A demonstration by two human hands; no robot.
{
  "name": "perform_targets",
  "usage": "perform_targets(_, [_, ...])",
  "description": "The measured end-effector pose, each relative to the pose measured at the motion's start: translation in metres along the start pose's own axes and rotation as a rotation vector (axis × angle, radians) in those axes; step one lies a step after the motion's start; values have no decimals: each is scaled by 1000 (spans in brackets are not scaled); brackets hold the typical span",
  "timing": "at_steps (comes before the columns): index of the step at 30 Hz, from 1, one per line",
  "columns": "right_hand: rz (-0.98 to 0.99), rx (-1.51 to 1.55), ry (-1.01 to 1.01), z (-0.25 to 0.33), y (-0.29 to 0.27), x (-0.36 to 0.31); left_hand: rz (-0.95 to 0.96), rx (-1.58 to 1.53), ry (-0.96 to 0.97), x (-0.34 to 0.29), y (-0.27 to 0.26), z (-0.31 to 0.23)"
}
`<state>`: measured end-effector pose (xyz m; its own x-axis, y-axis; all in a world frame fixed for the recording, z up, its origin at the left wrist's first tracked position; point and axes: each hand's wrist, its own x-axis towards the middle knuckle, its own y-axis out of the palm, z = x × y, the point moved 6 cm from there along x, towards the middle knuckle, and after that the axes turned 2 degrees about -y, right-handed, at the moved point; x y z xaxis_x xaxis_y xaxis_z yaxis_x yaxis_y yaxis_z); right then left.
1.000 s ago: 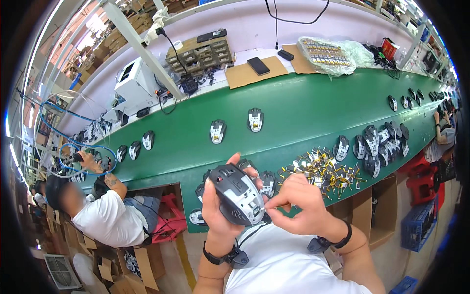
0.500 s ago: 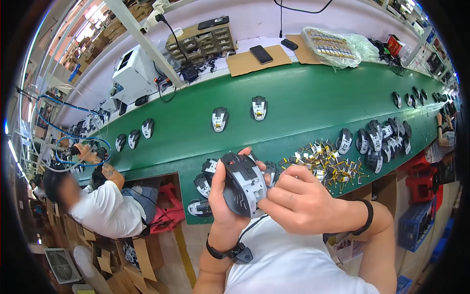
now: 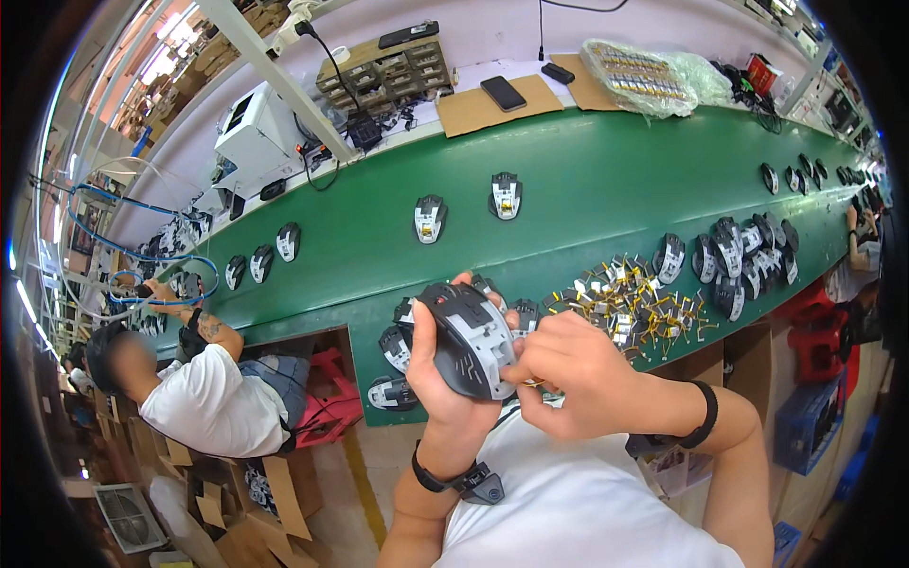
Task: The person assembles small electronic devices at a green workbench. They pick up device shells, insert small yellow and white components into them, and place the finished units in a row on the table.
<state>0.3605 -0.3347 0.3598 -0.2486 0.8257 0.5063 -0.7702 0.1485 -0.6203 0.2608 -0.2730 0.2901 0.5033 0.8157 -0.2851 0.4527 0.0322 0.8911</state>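
Observation:
A black-and-grey computer mouse [image 3: 471, 346] lies tilted in my left hand [image 3: 445, 402], whose fingers wrap around its body from the left and below. My right hand [image 3: 582, 374] presses its bent fingers against the lower right edge of the mouse. A bit of yellow shows below those fingertips, but what they pinch is mostly hidden. Close behind my left hand, several similar mice, such as this one [image 3: 391, 393], rest on the green bench. A heap of small batteries [image 3: 630, 308] with yellow parts and wires spreads beyond my right hand.
More mice form a cluster [image 3: 748, 251] on the right, and others stand in a spaced row along the green conveyor belt [image 3: 606, 180]. A phone [image 3: 503, 93] lies on cardboard at the back, near a small drawer cabinet [image 3: 388, 76]. A co-worker [image 3: 213, 402] sits at the left.
The mouse tips slightly in my left hand, and my right hand's fingers shift along its lower edge, with the thumb lower. The whole view has shifted a little.

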Motion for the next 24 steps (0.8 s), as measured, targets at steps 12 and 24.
perform_targets(12, [-159,-67,51,5,-8,-21,128,-85,-95,5,9,7])
perform_targets(24, [-350,-243,-150,25,2,-28,84,-103,-44,-4,11,2])
